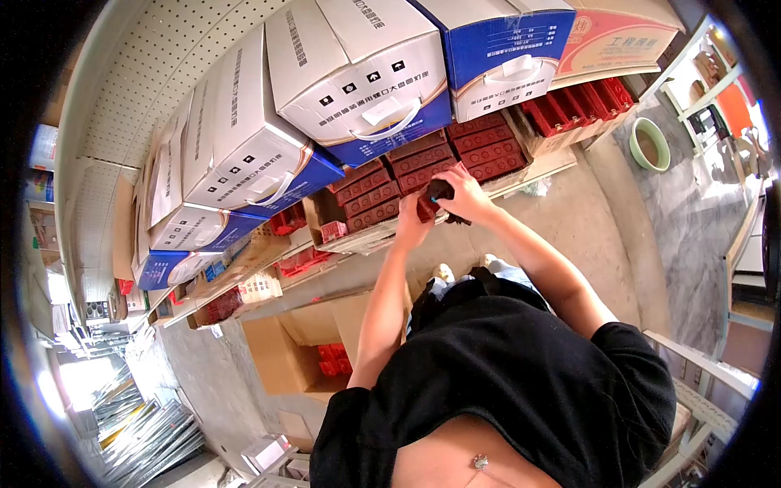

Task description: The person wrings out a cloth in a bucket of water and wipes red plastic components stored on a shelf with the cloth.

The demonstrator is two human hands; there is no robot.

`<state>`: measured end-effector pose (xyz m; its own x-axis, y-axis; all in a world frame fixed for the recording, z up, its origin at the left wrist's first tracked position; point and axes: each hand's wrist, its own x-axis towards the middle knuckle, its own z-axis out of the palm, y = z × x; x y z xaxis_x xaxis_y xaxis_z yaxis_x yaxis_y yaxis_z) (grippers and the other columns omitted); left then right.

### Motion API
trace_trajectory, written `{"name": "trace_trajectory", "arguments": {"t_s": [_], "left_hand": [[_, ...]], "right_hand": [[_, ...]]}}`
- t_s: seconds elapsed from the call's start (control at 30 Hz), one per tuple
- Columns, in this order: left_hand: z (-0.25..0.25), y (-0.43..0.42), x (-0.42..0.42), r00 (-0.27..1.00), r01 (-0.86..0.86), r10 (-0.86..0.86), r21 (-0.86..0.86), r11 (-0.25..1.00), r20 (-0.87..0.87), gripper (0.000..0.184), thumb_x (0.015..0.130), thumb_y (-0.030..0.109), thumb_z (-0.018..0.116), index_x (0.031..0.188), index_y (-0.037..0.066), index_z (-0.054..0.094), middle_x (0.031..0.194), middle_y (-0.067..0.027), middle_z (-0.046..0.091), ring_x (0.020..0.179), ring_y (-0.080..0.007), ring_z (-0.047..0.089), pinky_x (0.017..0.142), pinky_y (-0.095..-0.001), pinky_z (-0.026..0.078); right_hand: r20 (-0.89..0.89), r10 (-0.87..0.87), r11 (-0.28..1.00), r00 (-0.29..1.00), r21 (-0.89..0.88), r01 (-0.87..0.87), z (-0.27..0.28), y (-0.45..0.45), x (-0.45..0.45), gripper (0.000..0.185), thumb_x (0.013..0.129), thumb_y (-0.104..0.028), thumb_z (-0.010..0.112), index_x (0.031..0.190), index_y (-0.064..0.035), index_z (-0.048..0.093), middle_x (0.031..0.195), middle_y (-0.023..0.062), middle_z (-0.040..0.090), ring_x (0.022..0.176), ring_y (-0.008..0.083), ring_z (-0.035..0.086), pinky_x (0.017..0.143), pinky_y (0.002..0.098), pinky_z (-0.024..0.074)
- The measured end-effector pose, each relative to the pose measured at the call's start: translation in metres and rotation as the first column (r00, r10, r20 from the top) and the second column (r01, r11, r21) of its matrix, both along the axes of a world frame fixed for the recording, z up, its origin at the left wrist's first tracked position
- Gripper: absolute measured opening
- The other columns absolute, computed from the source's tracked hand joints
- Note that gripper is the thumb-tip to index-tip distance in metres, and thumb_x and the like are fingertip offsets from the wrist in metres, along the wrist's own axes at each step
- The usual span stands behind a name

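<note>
My left hand [412, 228] is closed around a small dark-red box-like piece [425, 210], held just in front of the shelf edge. My right hand [465, 195] pinches a dark, crumpled, cloth-like thing [440, 190] against that piece; its exact kind is hard to make out. A speck of blue shows between the hands. Right behind them, rows of dark-red moulded boxes [421, 167] with round marks fill open cartons on the shelf. More red boxes [486, 148] lie farther right.
Large white-and-blue cartons [358, 89] line the shelf above, beside a pink-and-white carton [618, 41]. Below left stands an open cardboard box [272, 358] with red pieces inside. A green bucket [648, 145] is on the floor at right, and a pale metal rail [700, 366] is near my right side.
</note>
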<state>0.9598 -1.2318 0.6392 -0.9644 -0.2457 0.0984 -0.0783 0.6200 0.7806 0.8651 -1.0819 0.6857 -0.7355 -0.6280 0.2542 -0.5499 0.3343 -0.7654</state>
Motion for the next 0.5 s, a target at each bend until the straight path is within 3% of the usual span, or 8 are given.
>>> {"name": "trace_trajectory", "arguments": {"t_s": [0.07, 0.17, 0.27, 0.33, 0.43, 0.5], "left_hand": [[-0.002, 0.004, -0.001, 1.000, 0.014, -0.013, -0.061, 0.998, 0.020, 0.051, 0.064, 0.006, 0.068, 0.109, 0.003, 0.044, 0.103, -0.0178, 0.047, 0.096, -0.0362, 0.048, 0.078, -0.0420, 0.043], [-0.003, 0.004, 0.003, 0.999, 0.047, -0.049, -0.167, 0.985, -0.005, 0.050, 0.063, 0.005, 0.068, 0.107, 0.003, 0.043, 0.102, -0.0184, 0.047, 0.097, -0.0369, 0.047, 0.079, -0.0439, 0.042], [-0.009, 0.003, 0.008, 0.983, 0.056, -0.082, -0.161, 0.985, -0.163, 0.049, 0.063, 0.004, 0.068, 0.106, 0.003, 0.043, 0.101, -0.0187, 0.047, 0.097, -0.0378, 0.046, 0.078, -0.0445, 0.042], [-0.003, 0.006, 0.010, 0.988, 0.041, -0.060, -0.132, 0.990, -0.140, 0.048, 0.064, 0.004, 0.068, 0.105, 0.004, 0.043, 0.101, -0.0183, 0.047, 0.097, -0.0384, 0.045, 0.078, -0.0444, 0.042], [0.005, 0.009, 0.008, 0.999, 0.000, -0.003, -0.097, 0.995, -0.032, 0.048, 0.064, 0.003, 0.067, 0.106, 0.004, 0.043, 0.100, -0.0182, 0.048, 0.097, -0.0391, 0.046, 0.077, -0.0440, 0.042], [0.008, 0.011, 0.007, 1.000, -0.012, 0.013, -0.046, 0.999, 0.014, 0.048, 0.063, 0.003, 0.066, 0.106, 0.003, 0.043, 0.100, -0.0182, 0.048, 0.096, -0.0388, 0.045, 0.078, -0.0440, 0.041]], "right_hand": [[0.042, 0.028, 0.999, 0.999, 0.023, -0.029, -0.002, -0.005, 0.009, 0.045, 0.061, -0.013, 0.068, 0.104, -0.0042, 0.056, 0.099, 0.0152, 0.054, 0.096, 0.0332, 0.053, 0.085, 0.0382, 0.0446], [0.057, 0.014, 0.999, 0.998, 0.041, -0.016, -0.003, -0.007, 0.011, 0.044, 0.061, -0.013, 0.068, 0.102, -0.0039, 0.056, 0.099, 0.0152, 0.054, 0.095, 0.0332, 0.053, 0.084, 0.0382, 0.0452], [0.017, -0.066, 0.995, 0.998, 0.074, 0.064, -0.018, -0.006, 0.002, 0.042, 0.060, -0.012, 0.067, 0.100, -0.0035, 0.057, 0.097, 0.0154, 0.055, 0.094, 0.0325, 0.054, 0.083, 0.0382, 0.0460], [0.028, -0.084, 0.992, 0.996, 0.095, 0.081, -0.024, -0.007, -0.002, 0.042, 0.059, -0.012, 0.067, 0.099, -0.0036, 0.058, 0.096, 0.0153, 0.055, 0.096, 0.0316, 0.053, 0.085, 0.0382, 0.0450], [0.067, 0.064, 0.996, 0.996, 0.052, -0.067, -0.010, -0.010, 0.007, 0.043, 0.059, -0.011, 0.068, 0.100, -0.0036, 0.057, 0.096, 0.0149, 0.055, 0.096, 0.0313, 0.054, 0.085, 0.0380, 0.0451], [-0.017, 0.085, 0.996, 0.996, 0.004, -0.085, -0.002, -0.012, 0.017, 0.043, 0.061, -0.012, 0.067, 0.101, -0.0038, 0.057, 0.098, 0.0150, 0.054, 0.095, 0.0318, 0.054, 0.085, 0.0384, 0.0450]]}}
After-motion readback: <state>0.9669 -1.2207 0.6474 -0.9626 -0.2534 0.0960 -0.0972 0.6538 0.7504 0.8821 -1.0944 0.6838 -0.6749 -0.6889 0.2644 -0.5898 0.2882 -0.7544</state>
